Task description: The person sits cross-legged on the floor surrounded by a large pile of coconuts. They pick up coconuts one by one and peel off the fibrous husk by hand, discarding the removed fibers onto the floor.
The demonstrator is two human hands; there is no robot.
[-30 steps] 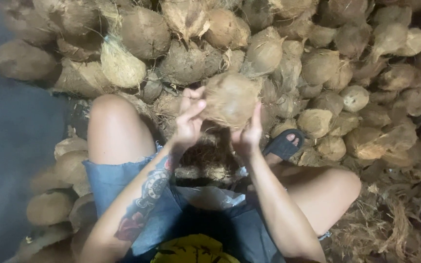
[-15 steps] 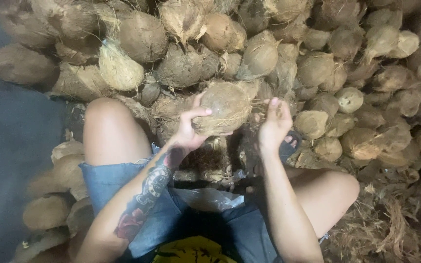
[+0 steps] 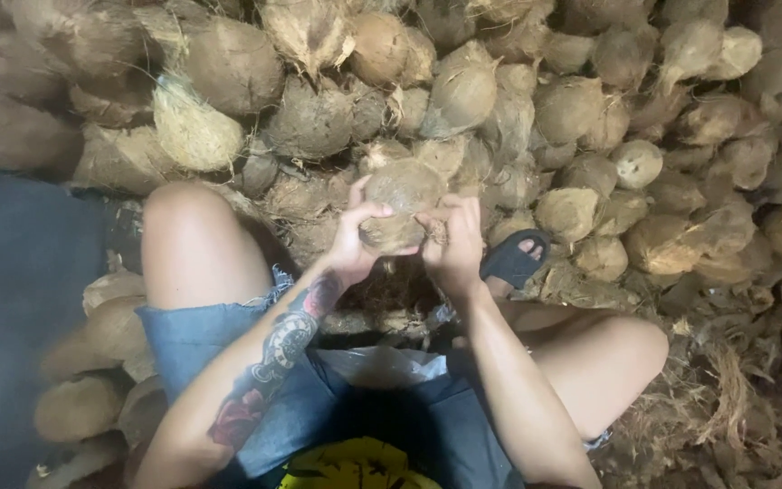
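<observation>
2 bare hands meet at the middle of the view, and between them we see 1 husked coconut (image 3: 402, 201), brown and fibrous. Much of its lower half is hidden behind the fingers, so we cannot make out its full outline. It looks roundish, with no clear long axis or pointed end that we can tell. The left hand (image 3: 355, 237), on a tattooed forearm, grips its left side with the thumb up against the shell. The right hand (image 3: 452, 237) is curled onto its lower right edge, fingers bent over the husk there. The coconut is held up above the lap, in front of the bent knees. Behind it rises a large heap of coconuts (image 3: 536, 100), filling the top of the view and cut off at the edges. A black sandal (image 3: 513, 258) shows just right of the hands. Loose husk fibre (image 3: 726, 380) covers the ground at right. The light is dim, and a dark bare floor (image 3: 11, 272) lies at left.
</observation>
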